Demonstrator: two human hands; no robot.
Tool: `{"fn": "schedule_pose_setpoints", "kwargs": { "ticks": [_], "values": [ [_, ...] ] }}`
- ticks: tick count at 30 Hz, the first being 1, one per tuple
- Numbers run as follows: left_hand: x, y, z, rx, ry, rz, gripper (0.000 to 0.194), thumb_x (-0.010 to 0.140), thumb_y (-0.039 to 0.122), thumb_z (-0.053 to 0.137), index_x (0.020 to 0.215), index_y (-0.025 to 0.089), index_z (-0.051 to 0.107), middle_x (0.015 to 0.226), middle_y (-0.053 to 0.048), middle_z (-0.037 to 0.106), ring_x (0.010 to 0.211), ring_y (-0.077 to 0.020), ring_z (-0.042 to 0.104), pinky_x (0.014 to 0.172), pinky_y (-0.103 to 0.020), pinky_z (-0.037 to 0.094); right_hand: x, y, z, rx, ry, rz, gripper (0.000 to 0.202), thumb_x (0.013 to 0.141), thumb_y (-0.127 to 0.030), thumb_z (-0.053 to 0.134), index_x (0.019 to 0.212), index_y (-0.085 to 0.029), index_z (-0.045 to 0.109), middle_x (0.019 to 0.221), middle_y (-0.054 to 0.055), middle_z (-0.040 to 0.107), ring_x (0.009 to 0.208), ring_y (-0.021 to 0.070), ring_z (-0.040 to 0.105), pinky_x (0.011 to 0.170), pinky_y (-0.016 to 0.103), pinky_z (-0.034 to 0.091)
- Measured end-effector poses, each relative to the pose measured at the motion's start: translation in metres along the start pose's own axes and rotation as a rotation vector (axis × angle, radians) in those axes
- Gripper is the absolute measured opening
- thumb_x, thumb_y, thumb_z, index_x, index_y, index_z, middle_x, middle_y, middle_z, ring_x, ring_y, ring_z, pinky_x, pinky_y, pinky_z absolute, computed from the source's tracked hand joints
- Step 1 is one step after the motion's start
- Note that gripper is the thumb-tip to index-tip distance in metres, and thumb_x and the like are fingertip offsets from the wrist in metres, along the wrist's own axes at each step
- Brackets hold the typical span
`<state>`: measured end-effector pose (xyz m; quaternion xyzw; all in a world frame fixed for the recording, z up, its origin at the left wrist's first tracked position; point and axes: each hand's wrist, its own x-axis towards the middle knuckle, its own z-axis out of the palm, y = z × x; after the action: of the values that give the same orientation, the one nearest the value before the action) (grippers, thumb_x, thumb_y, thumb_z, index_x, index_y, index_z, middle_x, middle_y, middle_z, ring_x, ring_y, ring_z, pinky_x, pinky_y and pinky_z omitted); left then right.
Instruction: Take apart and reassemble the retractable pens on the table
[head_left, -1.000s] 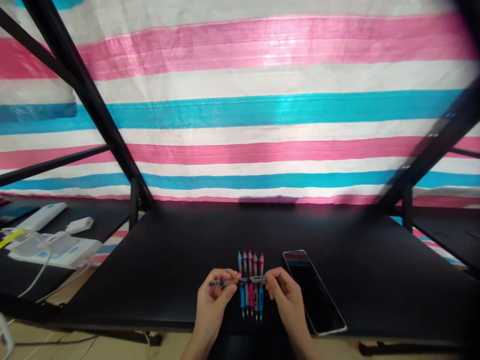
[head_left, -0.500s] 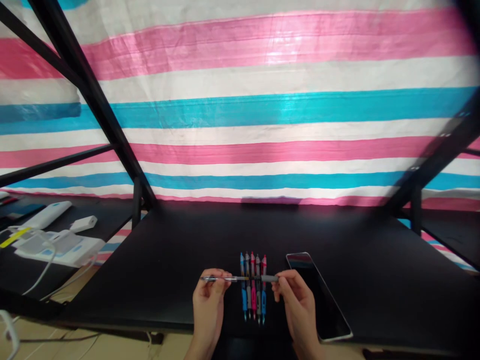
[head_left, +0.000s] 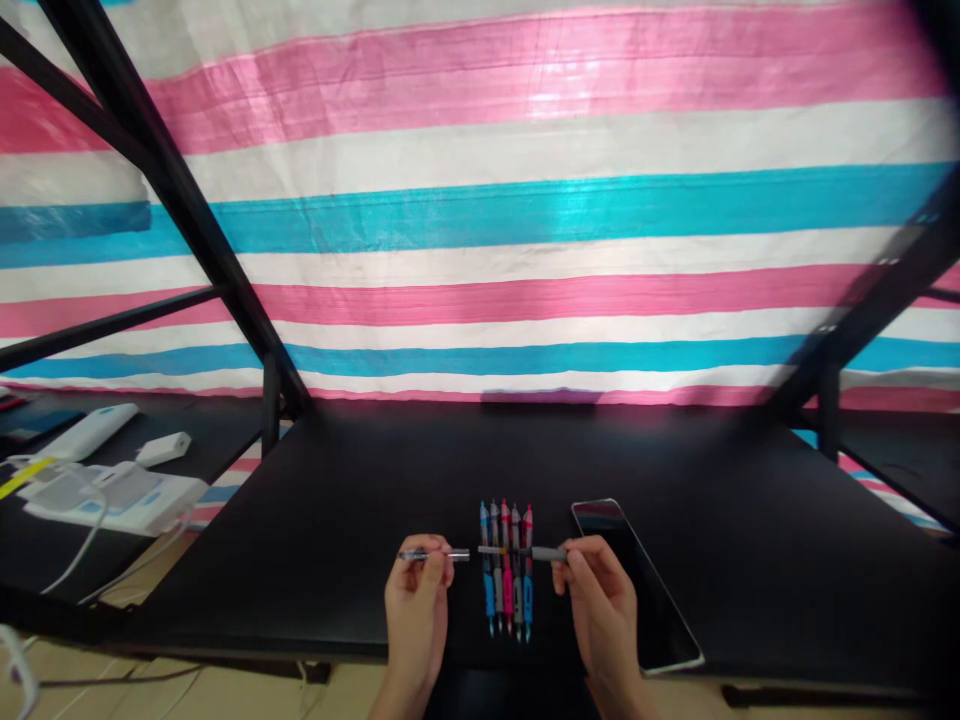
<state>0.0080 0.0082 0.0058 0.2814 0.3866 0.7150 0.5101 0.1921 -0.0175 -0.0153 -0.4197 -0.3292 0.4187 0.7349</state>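
Note:
My left hand (head_left: 417, 602) is closed in a pinch around the clear pen barrel (head_left: 458, 555), which lies level and points right. My right hand (head_left: 606, 600) pinches the grey pen grip (head_left: 548, 553) at its right end. A thin refill (head_left: 491, 549) sticks out of that grip toward the left, and a small gap parts its tip from the barrel. Beneath the refill, several click pens (head_left: 507, 590) with blue, grey and pink grips lie side by side on the black table (head_left: 337, 540). The refill hides a strip of their middles.
A phone (head_left: 645, 590) with a dark screen lies beside my right hand, partly covered by it. On the left surface are a white power strip (head_left: 161, 503), cables and a white adapter (head_left: 163, 449). Black frame bars (head_left: 217, 250) rise before a striped sheet (head_left: 465, 215).
The pen has come apart: my right hand has moved slightly right with the grip and refill, drawing the refill clear of the barrel. The left hand has barely moved.

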Motion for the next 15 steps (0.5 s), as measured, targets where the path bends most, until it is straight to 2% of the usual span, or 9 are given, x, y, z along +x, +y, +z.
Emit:
{"fn": "schedule_pose_setpoints", "kwargs": {
  "ticks": [11,15],
  "values": [
    [-0.0018,0.0010,0.0006,0.054,-0.058,0.000,0.030,0.071,0.041,0.087,0.072,0.017,0.068,0.074,0.000,0.060,0.059,-0.0097,0.049,0.056,-0.021,0.044,-0.0023,-0.0017,-0.0014,-0.073,-0.051,-0.033,0.016,0.091,-0.035,0.072,0.084,-0.021,0.070,0.079,0.000,0.062,0.056,0.0110,0.053,0.057,0.025,0.047],
    [-0.0036,-0.0002,0.0016,0.099,-0.093,-0.012,0.029,0.069,0.038,0.089,0.072,0.017,0.069,0.074,-0.001,0.062,0.059,-0.0104,0.051,0.055,-0.021,0.043,-0.0048,-0.0038,0.0010,-0.235,-0.216,-0.097,0.009,0.091,-0.029,0.072,0.088,-0.021,0.074,0.081,0.004,0.067,0.065,0.0168,0.062,0.059,0.027,0.050]
  ]
}}
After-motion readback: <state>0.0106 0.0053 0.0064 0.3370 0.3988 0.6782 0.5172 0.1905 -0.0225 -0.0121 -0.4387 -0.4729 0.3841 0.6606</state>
